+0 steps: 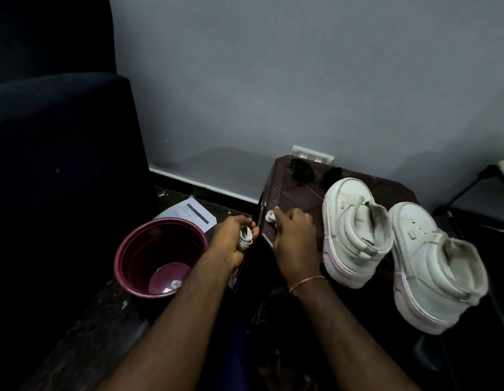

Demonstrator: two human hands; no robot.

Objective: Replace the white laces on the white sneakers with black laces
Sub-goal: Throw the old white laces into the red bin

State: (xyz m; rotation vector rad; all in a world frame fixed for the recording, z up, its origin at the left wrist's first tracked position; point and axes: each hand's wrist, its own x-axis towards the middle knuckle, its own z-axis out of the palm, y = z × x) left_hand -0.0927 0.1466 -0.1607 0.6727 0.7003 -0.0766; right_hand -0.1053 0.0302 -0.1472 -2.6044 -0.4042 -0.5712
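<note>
Between bucket (138, 249) and stool (296, 193), grips a coiled white lace (245, 237) in the left hand (229, 241), fingers wrapped round it, loops showing on the thumb side. Rests the right hand (294, 239) on the stool's near-left corner, knuckles up and fingers curled. Pinches a second coil (270, 216), also white, at the fingertips, with only its end in sight. Wears a red thread (307, 282) on that wrist. Holds the two hands near each other but apart, the stool's edge between them.

Just right of the right hand, on the stool: a white sneaker (355, 230), heel toward the camera and toe toward the wall (273, 80), close beside the knuckles. Right of it, the other sneaker (431, 263), turned the same way; touching or just apart, cannot tell.

Beyond, at the stool's far edge: a black lace bundle (301, 170), and a second black bundle (332, 176) just behind the first sneaker's toe.

On the floor left of the stool: the maroon bucket, upright, with a small white scrap (176, 284) at its bottom; behind it, a printed paper (194, 215). Further left, a dark sofa (62, 136). Low on the grey wall, behind the stool, a white socket plate (313, 156).
</note>
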